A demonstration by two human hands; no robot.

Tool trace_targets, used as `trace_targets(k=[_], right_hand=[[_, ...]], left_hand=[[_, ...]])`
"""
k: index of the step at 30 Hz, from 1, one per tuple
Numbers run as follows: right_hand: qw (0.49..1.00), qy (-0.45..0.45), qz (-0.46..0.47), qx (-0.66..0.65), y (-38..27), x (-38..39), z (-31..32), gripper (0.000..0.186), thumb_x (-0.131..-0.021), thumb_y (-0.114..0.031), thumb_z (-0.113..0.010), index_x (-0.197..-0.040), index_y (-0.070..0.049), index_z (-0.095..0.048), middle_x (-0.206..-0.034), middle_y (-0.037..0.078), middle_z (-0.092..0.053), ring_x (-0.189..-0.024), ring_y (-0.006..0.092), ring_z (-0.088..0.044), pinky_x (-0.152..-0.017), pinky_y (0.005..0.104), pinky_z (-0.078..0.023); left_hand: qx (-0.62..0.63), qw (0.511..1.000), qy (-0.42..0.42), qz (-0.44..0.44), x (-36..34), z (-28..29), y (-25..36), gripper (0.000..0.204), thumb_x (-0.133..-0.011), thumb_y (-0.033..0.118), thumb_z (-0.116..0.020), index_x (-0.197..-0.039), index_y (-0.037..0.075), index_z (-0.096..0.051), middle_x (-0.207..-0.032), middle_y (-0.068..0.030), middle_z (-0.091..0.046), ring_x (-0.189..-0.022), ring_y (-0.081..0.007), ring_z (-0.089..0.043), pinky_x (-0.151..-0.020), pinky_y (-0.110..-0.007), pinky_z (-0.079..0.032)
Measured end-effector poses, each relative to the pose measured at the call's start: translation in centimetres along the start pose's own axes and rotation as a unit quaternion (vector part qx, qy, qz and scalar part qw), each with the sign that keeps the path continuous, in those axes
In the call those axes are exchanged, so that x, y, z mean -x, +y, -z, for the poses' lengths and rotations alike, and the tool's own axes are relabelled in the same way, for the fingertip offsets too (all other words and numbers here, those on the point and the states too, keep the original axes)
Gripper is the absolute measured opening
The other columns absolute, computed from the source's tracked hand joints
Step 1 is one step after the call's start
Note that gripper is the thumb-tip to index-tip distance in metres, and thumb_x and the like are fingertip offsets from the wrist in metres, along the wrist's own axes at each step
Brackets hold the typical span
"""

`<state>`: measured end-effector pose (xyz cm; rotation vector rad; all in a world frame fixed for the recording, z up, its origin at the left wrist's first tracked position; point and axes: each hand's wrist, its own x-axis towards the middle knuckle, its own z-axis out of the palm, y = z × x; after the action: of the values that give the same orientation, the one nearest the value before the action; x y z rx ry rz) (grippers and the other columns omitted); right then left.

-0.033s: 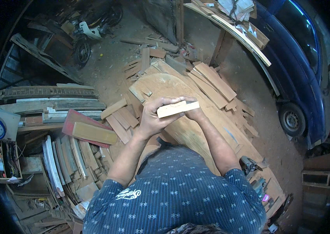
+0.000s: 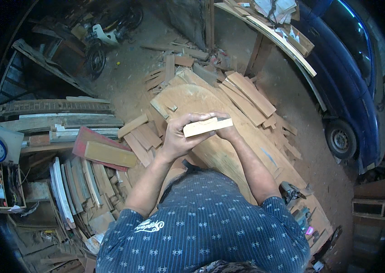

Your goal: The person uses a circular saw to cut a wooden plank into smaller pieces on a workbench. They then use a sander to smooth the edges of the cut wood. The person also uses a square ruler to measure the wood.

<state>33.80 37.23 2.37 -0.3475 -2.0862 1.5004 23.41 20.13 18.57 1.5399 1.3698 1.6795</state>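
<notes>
Both hands hold a short pale wooden board (image 2: 207, 127) in front of my chest, its long narrow edge turned up toward me. At its left end, the thumb and fingers of my left hand (image 2: 177, 136) close around it. My right hand (image 2: 227, 130) grips the other end, with most of its fingers hidden behind the wood. A dark patch shows on the board's top side near the right hand. Beneath lies a large wooden workbench top (image 2: 219, 154) with a rounded far end.
Loose boards (image 2: 249, 98) lie at the bench's right side. Stacked planks (image 2: 65, 120) and a red panel (image 2: 83, 136) fill the left. Power tools (image 2: 292, 191) rest at the near right. A blue car (image 2: 342, 77) stands far right; a motorbike (image 2: 103, 41) stands at the back left.
</notes>
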Motion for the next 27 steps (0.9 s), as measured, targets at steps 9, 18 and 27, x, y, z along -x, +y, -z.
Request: trace_targets(k=[9, 18, 27], right_hand=[[1.000, 0.022, -0.003, -0.014, 0.3, 3.2, 0.6, 0.030, -0.082, -0.002, -0.073, -0.111, -0.001, -0.074, -0.108, 0.016, -0.074, -0.100, 0.0295, -0.072, -0.090, 0.0369, -0.055], [0.997, 0.036, -0.033, 0.065, 0.6, 8.1, 1.8, 0.028, -0.081, -0.006, -0.077, -0.108, -0.001, -0.074, -0.107, 0.015, -0.074, -0.099, 0.0300, -0.072, -0.088, 0.0372, -0.056], [0.991, 0.063, -0.118, 0.029, 3.5, 13.6, 4.2, 0.029, -0.083, -0.009, -0.076, -0.111, -0.003, -0.074, -0.110, 0.017, -0.073, -0.104, 0.0317, -0.071, -0.092, 0.0389, -0.054]], left_hand=[[0.005, 0.999, -0.021, 0.047, 1.2, -2.0, 0.2, 0.045, -0.081, -0.003, -0.084, -0.122, 0.006, -0.070, -0.122, -0.0130, -0.073, -0.115, -0.0218, -0.070, -0.100, -0.035, -0.057], [-0.018, 0.997, -0.044, 0.062, 2.3, -5.3, -0.2, 0.042, -0.081, -0.002, -0.085, -0.120, 0.004, -0.069, -0.123, -0.0156, -0.073, -0.118, -0.0234, -0.069, -0.101, -0.036, -0.057], [0.028, 0.989, -0.063, 0.130, 4.7, -9.7, -2.9, 0.040, -0.081, -0.004, -0.084, -0.118, 0.003, -0.068, -0.124, -0.0188, -0.072, -0.119, -0.0244, -0.068, -0.104, -0.037, -0.055]])
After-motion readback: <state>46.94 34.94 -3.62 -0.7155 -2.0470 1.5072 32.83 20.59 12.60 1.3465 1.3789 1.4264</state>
